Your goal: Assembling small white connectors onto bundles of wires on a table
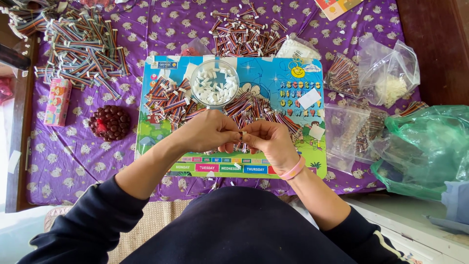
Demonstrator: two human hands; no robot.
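My left hand [207, 131] and my right hand [267, 141] meet over a colourful picture board [278, 85], fingertips pinched together on a small white connector [244, 133] with a short multicoloured ribbon cable. A clear round bowl [215, 84] of white connector pieces stands on the board just beyond my hands. Piles of striped ribbon cables [168, 100] lie on the board to the left of the bowl, and more cables [264, 110] lie right behind my hands. A pink band circles my right wrist.
Purple patterned cloth [73, 156] covers the table. A big cable heap [83, 46] lies far left, another [244, 34] at the top. A pink box [57, 101] and dark bead bundle [110, 122] sit left. Clear bags [386, 73] and a green bag [425, 146] crowd the right.
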